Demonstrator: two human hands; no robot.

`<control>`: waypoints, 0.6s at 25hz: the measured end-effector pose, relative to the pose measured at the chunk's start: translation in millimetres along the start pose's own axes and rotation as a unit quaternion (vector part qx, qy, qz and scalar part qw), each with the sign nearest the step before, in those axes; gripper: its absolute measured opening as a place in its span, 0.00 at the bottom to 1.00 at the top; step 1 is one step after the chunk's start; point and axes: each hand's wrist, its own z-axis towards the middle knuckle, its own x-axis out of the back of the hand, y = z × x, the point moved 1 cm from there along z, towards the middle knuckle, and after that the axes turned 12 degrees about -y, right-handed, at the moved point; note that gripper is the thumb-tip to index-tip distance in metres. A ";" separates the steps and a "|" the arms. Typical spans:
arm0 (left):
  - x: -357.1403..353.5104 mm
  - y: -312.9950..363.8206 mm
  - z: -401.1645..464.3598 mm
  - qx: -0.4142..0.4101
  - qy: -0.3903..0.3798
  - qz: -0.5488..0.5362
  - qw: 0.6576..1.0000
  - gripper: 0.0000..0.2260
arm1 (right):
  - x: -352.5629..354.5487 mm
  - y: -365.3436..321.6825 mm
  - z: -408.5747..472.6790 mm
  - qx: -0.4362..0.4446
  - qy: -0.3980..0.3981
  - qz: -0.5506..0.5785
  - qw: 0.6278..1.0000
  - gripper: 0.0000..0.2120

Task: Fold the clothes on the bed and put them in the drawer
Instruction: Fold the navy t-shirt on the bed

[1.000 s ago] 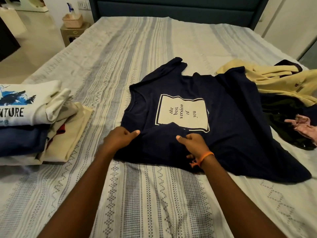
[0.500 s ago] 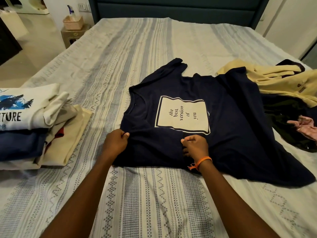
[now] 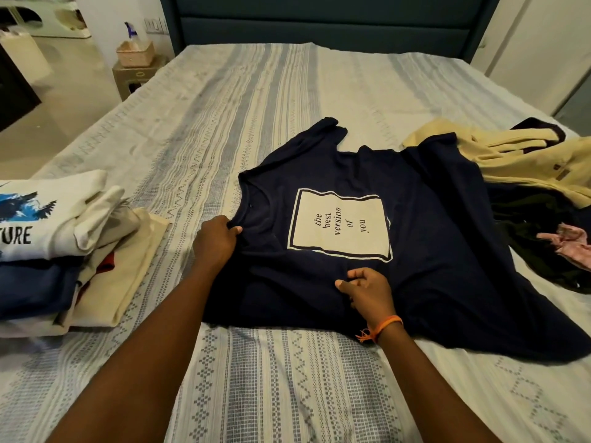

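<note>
A navy t-shirt with a white printed panel lies spread on the striped bed, its neck toward the left. My left hand pinches the shirt's fabric near the neckline. My right hand, with an orange band at the wrist, grips a fold of the shirt just below the print. A stack of folded clothes sits at the bed's left edge, a white printed shirt on top.
Unfolded clothes lie at the right: a cream garment, a dark one and a small pink piece. A small side table with a basket stands left of the dark headboard. No drawer is in view.
My left hand has slid up along the shirt's left side to the neckline. My right hand stayed below the print, still gripping fabric. The shirt's near edge looks flatter.
</note>
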 end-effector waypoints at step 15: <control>5.7 -16.8 14.2 -0.029 -0.096 0.186 0.977 0.14 | 3.6 -6.4 -5.2 -0.024 0.016 -0.009 1.000 0.16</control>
